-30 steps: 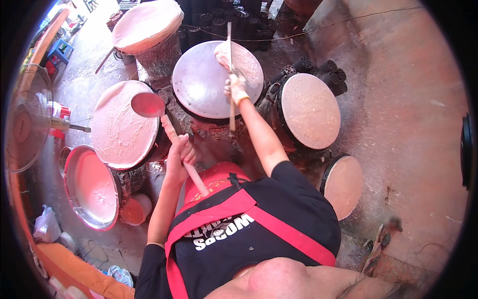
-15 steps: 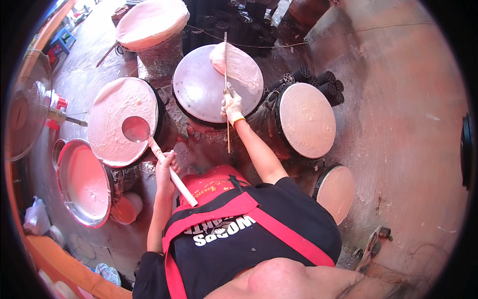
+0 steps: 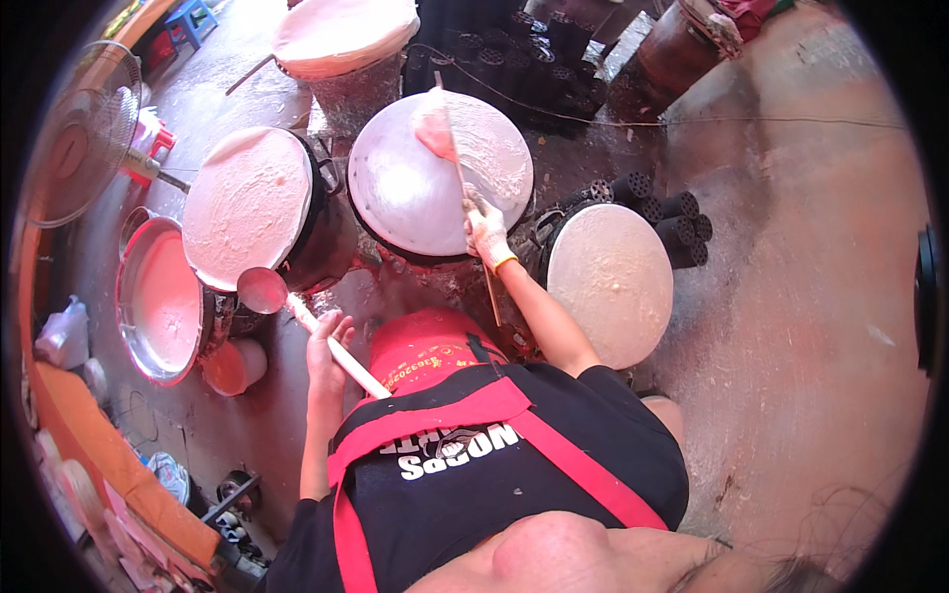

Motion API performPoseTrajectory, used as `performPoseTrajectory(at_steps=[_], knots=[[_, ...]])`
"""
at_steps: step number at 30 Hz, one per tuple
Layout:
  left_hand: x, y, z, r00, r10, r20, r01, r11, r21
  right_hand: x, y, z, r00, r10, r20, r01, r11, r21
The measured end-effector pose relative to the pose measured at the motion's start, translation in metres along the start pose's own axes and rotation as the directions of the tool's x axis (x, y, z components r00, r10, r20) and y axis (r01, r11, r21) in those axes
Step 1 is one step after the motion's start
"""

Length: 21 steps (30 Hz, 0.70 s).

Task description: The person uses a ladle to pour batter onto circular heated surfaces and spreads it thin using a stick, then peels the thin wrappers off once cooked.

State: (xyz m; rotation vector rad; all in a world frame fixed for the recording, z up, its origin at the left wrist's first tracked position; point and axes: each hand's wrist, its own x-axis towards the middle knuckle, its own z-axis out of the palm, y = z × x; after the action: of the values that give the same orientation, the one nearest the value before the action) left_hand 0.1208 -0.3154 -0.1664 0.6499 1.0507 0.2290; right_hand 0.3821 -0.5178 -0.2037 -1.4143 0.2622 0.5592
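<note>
My left hand (image 3: 324, 348) is wrapped round the white handle of a ladle (image 3: 262, 291). The ladle's round bowl hangs at the near edge of the left griddle (image 3: 198, 259), which carries a pale sheet of batter (image 3: 249, 203). My right hand (image 3: 484, 235), in a knitted glove, grips a long thin wooden stick (image 3: 457, 148). The stick lies tilted across the middle round griddle (image 3: 395, 203). On its right half wet batter (image 3: 491, 148) is spread in a thin streaky layer, and a thicker pinkish lump (image 3: 432, 133) sits along the stick's left side. The left half shows bare metal.
A batter-coated griddle (image 3: 611, 287) stands at right beside black perforated coal cylinders (image 3: 680, 229). Another sheet-topped stove (image 3: 346, 35) is at the far left. A wide batter basin (image 3: 166, 301), a small bucket (image 3: 235, 366) and a fan (image 3: 84, 148) line the left side.
The ladle bowl has moved from over the left griddle to its near edge. The stick has tilted and my right hand sits lower; batter covers more of the middle griddle's right side. The view has shifted.
</note>
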Motion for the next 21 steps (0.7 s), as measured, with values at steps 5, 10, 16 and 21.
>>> performPoseTrajectory(at_steps=[5, 10, 16, 21], knots=[[-0.007, -0.038, -0.004, 0.998, 0.031, -0.055, -0.031, 1.0, -0.001, -0.032, -0.033, -0.023, 0.918, 0.16, 0.364, -0.113, 0.983, -0.147], [-0.031, -0.038, 0.007, 0.992, 0.023, -0.123, -0.021, 1.0, 0.018, 0.013, -0.027, -0.09, 0.987, -0.009, 0.159, 0.021, 0.997, -0.075], [-0.052, -0.04, 0.016, 0.988, 0.023, -0.151, -0.034, 0.997, -0.067, 0.041, -0.056, -0.064, 0.886, 0.203, 0.416, -0.098, 0.961, -0.26], [-0.066, -0.051, 0.002, 0.966, 0.0, -0.259, -0.026, 0.995, -0.098, 0.025, -0.08, -0.113, 0.757, 0.304, 0.578, -0.058, 0.913, -0.404]])
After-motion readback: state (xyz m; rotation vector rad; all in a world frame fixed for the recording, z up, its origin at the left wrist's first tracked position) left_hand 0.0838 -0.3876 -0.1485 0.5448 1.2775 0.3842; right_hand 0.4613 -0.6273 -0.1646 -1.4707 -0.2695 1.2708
